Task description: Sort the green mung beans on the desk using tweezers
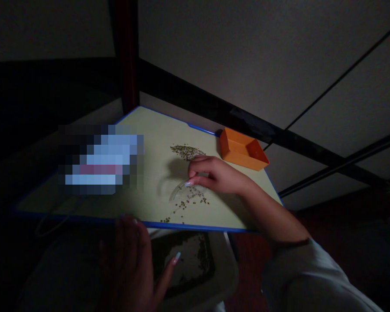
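Observation:
My right hand (208, 173) reaches over the pale board (156, 125), its thumb and fingers pinched on a clear curved piece of plastic (178, 190). Small greenish-brown seeds lie around it: a pile (186, 151) just beyond my fingers and a looser scatter (185, 203) nearer the front edge. My left hand (130, 264) is low at the board's front edge, fingers stretched out and thumb apart, with nothing seen in it. Beneath that edge a light-coloured tub (227, 260) holds more dark seeds, partly hidden by my left hand.
An orange open box (243, 149) stands at the board's back right corner. To the left is a bright pixelated patch (107, 160) whose object I cannot make out. A thin cable (52, 225) loops by the front left edge. Wall panels (247, 56) rise behind.

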`<state>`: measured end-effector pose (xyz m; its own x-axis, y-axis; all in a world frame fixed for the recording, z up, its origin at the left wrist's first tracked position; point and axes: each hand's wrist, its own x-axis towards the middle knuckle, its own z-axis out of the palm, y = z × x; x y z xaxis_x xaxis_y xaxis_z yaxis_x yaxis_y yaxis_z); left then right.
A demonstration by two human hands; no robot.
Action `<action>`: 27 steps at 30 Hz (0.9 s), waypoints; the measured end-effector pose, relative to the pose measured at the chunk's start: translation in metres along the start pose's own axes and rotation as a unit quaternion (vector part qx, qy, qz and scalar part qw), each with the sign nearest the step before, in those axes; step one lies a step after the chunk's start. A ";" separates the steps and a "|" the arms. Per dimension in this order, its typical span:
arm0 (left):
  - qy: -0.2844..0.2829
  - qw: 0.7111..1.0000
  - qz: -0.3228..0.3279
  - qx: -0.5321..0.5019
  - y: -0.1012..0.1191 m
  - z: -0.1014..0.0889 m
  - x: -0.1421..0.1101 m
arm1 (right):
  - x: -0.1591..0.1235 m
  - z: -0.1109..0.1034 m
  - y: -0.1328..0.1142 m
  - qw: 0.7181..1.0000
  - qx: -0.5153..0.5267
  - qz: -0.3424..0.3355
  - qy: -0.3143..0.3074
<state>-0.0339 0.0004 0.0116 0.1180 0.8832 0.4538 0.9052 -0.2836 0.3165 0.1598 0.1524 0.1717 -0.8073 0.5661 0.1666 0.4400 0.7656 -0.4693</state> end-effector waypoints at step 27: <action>-0.020 0.999 -0.012 -0.045 0.004 -0.011 0.006 | -0.114 0.062 -0.021 0.847 0.037 0.483 0.217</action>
<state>-0.0344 0.0000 0.0246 0.1139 0.9038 0.4124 0.8679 -0.2926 0.4014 0.2180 0.0529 0.1094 0.1436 0.9892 -0.0302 0.7748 -0.1314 -0.6184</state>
